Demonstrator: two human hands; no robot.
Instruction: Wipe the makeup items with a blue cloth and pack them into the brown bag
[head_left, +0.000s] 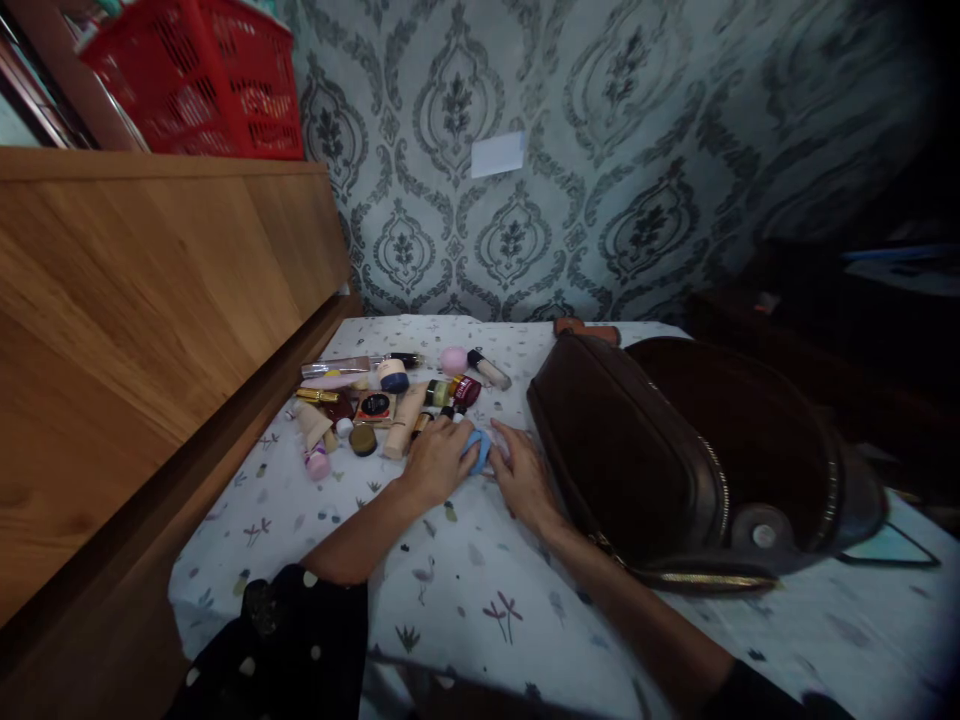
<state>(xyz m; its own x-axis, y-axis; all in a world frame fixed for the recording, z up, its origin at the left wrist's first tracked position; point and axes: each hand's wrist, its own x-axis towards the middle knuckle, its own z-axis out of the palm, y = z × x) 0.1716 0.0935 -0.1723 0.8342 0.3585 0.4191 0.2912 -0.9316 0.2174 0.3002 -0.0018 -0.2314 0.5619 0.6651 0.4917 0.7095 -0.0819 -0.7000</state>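
Observation:
Near the middle of the cloth-covered table, my left hand point(441, 460) is closed on a light-blue rounded item point(478, 452), mostly hidden by the fingers; its kind is unclear. My right hand point(523, 482) curls in from the other side, its fingers against a pale part beside the blue one. Whether both parts are one thing I cannot tell. Just beyond my left hand lie cosmetics: a beige tube point(406, 420), a dark red bottle point(466, 390), a jar with a navy base point(393, 376) and a black-topped compact point(375, 406).
A large dark brown bag point(622, 440) stands open close to my right arm. Along the left runs a wooden panel point(165, 330), with a red basket point(217, 90) above it. A pink round container point(453, 360) sits toward the patterned wall point(510, 240).

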